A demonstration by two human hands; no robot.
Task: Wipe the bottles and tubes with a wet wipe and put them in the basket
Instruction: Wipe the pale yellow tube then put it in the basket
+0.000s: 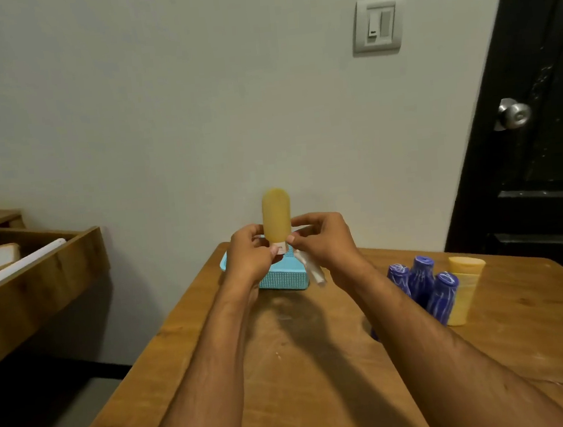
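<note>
I pinch the yellow bottle upright, cap down, in both hands — left hand, right hand trailing the wipe — above the basket at the desk's far edge.

Pale wall with switch, black door, wooden table.

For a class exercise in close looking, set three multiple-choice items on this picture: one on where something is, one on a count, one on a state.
1. Where is the blue basket?
A. On the table's far edge, behind the hands
B. On the floor
C. In the drawer

2. How many blue bottles stand at the right?
A. One
B. Three
C. Five

3. How is the yellow tube held?
A. Lying flat
B. Upright, cap down
C. Inside the basket

Answers: 1 A, it sits on the wooden table near the wall. 2 B, three caps show. 3 B, left hand and right hand pinch its lower end.
</note>
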